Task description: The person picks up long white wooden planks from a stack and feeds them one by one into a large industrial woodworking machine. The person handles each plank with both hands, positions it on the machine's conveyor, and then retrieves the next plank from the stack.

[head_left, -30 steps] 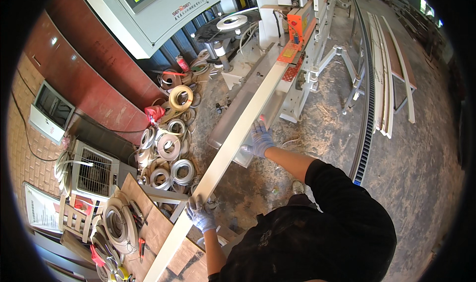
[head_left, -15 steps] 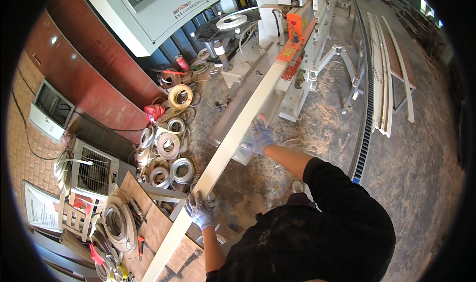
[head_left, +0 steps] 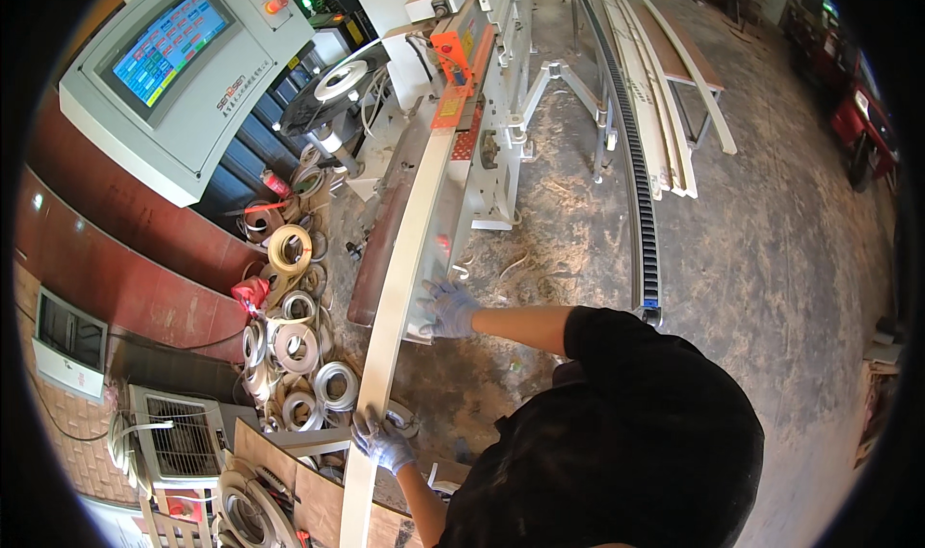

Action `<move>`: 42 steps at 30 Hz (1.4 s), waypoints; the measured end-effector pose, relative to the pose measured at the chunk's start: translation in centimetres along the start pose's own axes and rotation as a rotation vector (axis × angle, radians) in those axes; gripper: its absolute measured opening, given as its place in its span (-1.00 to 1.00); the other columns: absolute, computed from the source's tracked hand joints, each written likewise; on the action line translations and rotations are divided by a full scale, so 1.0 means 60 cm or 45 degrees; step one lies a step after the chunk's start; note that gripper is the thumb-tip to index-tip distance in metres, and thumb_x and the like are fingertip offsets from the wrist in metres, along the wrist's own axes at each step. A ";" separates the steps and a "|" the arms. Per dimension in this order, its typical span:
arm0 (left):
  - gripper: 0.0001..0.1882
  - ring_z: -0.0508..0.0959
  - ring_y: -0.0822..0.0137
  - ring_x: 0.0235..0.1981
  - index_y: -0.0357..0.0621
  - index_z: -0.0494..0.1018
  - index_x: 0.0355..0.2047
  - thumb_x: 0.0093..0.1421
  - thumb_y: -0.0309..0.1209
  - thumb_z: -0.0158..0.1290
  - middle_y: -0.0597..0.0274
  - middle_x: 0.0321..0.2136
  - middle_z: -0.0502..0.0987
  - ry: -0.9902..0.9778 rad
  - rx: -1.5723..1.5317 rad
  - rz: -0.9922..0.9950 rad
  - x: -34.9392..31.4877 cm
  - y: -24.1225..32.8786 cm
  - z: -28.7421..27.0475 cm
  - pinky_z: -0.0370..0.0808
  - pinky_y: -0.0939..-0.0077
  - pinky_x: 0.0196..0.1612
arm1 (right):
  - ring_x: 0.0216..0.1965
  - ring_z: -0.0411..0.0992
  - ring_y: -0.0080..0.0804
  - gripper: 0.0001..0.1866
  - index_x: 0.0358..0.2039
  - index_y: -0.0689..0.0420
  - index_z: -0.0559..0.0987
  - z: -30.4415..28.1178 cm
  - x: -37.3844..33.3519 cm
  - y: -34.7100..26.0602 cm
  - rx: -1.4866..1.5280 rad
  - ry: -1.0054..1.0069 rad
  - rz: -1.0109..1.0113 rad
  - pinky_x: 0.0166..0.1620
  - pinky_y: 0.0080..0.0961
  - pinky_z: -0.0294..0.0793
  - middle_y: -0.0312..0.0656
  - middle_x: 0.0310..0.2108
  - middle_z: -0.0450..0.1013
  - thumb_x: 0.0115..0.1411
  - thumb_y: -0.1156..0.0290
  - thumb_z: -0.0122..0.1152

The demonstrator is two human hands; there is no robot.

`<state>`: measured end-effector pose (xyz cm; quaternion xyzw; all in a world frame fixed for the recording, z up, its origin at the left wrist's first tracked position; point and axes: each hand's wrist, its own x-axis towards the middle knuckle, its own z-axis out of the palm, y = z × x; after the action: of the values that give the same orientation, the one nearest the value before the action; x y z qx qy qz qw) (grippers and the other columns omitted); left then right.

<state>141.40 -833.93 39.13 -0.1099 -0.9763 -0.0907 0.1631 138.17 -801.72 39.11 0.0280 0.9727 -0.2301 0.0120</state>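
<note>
View has swung since the earlier frame: the machine, once upper right of the control screen (head_left: 171,47) cropped at top, sits further left, and the screen shows whole. Long pale board (head_left: 390,302) is the landmark; it runs from the lower edge up to the orange guard (head_left: 451,110). Hands gloved, well apart. Left hand (head_left: 383,444): fingers bent over the board's near part; underside hidden, grip cannot be told. Right hand (head_left: 451,309): fingers spread, just beside the board's right edge, further along; contact unclear. Plywood table (head_left: 318,490) lies left of the board's near end. Coils of strip (head_left: 324,386) heap left of its middle. White machine (head_left: 496,177) stands right of its far end; black roller track (head_left: 636,192) is well right.
</note>
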 end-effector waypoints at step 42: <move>-0.57 0.48 0.20 0.00 0.18 0.53 -0.04 0.09 -0.06 0.05 0.28 0.00 0.49 0.125 0.026 -0.192 0.207 0.324 0.141 0.38 0.30 0.08 | 0.08 0.38 -0.22 -0.27 0.19 0.15 0.33 -0.156 -0.898 0.411 1.636 0.102 1.004 0.12 -0.31 0.32 -0.06 0.08 0.40 0.18 -0.11 0.13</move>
<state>132.15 -811.15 38.20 -0.0297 -0.9735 -0.0979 0.2046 193.31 -778.13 38.39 0.3839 0.5646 -0.7296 0.0395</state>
